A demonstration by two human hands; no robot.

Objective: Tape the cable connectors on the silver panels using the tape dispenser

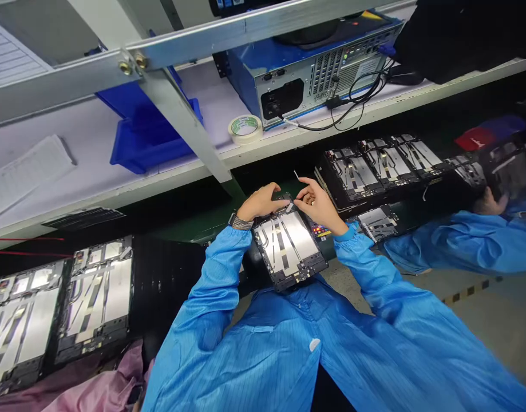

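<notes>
Over a black conveyor belt (pixel 170 274), an open, tablet-like unit with a black frame and bright metal backing (pixel 288 252) lay directly before the person's blue striped antistatic coat (pixel 263 349). The left hand (pixel 260 201), below a metal wristwatch (pixel 240 222), curved over the unit's far edge; its fingers were bent, but any grip was hidden. The right hand (pixel 318 205) was raised, with the forefinger extended and the thumb beside a small silver strip (pixel 289 206); whether the strip was pinched could not be told. A thin pale sliver (pixel 296 173) appeared beyond the fingertips, apart from them. A small multicoloured circuit board (pixel 319 230) lay just beside the unit.

Dark strips already crossed the unit's metal backing, as they did on similar open units to the left (pixel 97 300) and in the far row (pixel 385 161). No visible difference showed which units were finished or what work remained.

To the right, a co-worker's blue sleeve (pixel 455 243) reached toward the far row. Beyond stood a white shelf (pixel 374 106) bearing a blue computer case (pixel 314 77), a roll of masking tape (pixel 244 129), and a blue plastic bin (pixel 151 140).
</notes>
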